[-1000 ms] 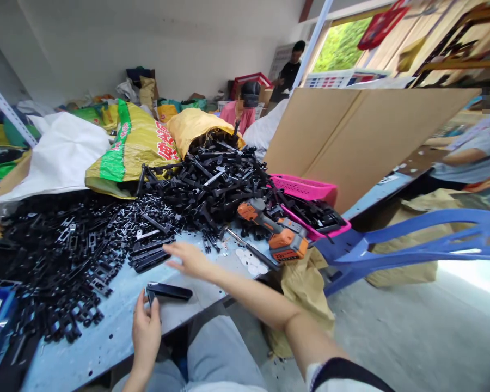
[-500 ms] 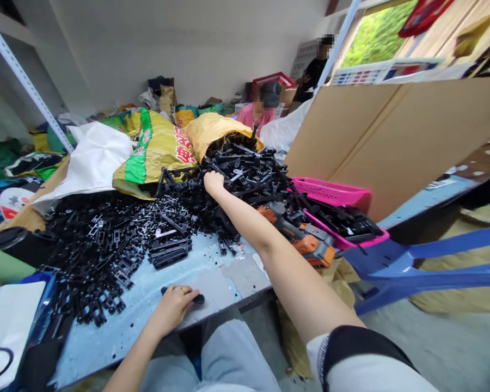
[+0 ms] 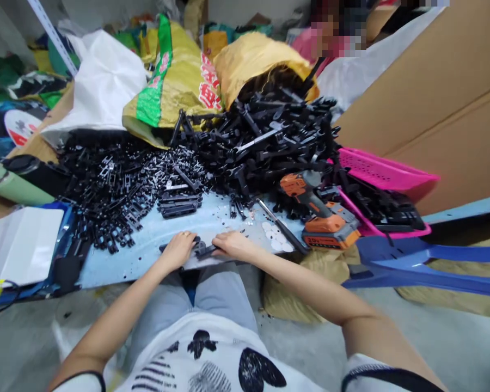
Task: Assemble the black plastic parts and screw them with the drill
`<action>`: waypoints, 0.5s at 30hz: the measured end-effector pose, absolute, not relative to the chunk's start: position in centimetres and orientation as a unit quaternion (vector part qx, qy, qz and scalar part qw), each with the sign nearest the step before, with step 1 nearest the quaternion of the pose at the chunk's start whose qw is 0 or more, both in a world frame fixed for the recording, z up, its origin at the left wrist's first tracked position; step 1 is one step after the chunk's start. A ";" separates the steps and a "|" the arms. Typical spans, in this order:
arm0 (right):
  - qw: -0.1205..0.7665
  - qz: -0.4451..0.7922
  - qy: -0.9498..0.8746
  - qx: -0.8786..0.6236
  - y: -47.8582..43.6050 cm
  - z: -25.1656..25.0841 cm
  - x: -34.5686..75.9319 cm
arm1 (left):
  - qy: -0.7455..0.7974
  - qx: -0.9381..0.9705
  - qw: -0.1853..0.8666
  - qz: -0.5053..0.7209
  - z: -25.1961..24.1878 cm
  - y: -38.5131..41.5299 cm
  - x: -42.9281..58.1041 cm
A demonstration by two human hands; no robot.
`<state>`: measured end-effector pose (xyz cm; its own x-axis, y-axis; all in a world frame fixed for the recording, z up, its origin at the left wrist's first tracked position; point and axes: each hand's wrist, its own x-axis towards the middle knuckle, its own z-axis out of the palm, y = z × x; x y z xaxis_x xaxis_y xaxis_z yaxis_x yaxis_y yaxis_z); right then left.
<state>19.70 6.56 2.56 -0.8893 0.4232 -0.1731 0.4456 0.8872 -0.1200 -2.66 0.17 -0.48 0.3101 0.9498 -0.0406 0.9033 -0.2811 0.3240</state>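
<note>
At the table's front edge my left hand (image 3: 179, 249) is closed over a black bar-shaped part with rounded ends, mostly hidden by the fingers. Close beside it, my right hand (image 3: 232, 244) grips a black wrench-shaped part (image 3: 206, 250) that points left toward the left hand. Whether the two parts touch I cannot make out. Behind the hands, several long black parts (image 3: 180, 206) lie in a neat row. Beyond them rises a large heap of black wrench-shaped parts (image 3: 261, 141), spilling from a yellow woven sack (image 3: 257, 60).
An orange and grey cordless power tool (image 3: 310, 209) rests at the right, beside a screwdriver-like tool (image 3: 283, 226). A pink basket (image 3: 392, 174) holds black pieces. Small forked black parts (image 3: 106, 201) are heaped at the left. A blue plastic chair (image 3: 392, 261) stands right.
My right hand has come back from the heap to the table's front edge with a black wrench-shaped part. The left hand stays near the edge. The view has tilted down.
</note>
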 end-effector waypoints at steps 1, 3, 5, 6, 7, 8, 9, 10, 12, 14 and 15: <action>0.066 -0.080 0.967 0.233 6.4 1.7 19.6 | 0.580 0.797 0.153 0.076 -0.4 0.4 -2.5; 0.055 -0.090 0.964 0.244 6.5 0.7 19.4 | 0.580 0.795 0.164 0.067 -0.1 0.7 -2.3; 0.048 -0.107 0.962 0.247 6.7 0.3 19.2 | 0.590 0.787 0.168 0.061 0.2 0.9 -2.1; 0.046 -0.113 0.961 0.249 6.7 0.2 19.1 | 0.594 0.784 0.170 0.061 0.4 0.9 -2.0; 0.044 -0.116 0.960 0.251 6.6 0.2 19.1 | 0.595 0.783 0.173 0.062 0.6 0.8 -1.9; 0.041 -0.115 0.960 0.253 6.5 0.3 19.1 | 0.594 0.783 0.174 0.066 0.8 0.7 -1.8; 0.037 -0.109 0.960 0.256 6.3 0.4 19.0 | 0.593 0.783 0.174 0.072 0.9 0.5 -1.8; 0.031 -0.099 0.960 0.260 6.1 0.6 19.0 | 0.593 0.783 0.172 0.079 1.0 0.3 -1.9; 0.016 -0.073 0.961 0.266 5.5 1.0 18.8 | 0.597 0.778 0.169 0.099 0.9 -0.1 -2.1; 0.003 -0.049 0.961 0.271 5.0 1.5 18.4 | 0.598 0.774 0.168 0.119 0.6 -0.4 -2.4; -0.002 -0.041 0.961 0.272 4.9 1.9 18.3 | 0.596 0.774 0.168 0.130 0.4 -0.5 -2.6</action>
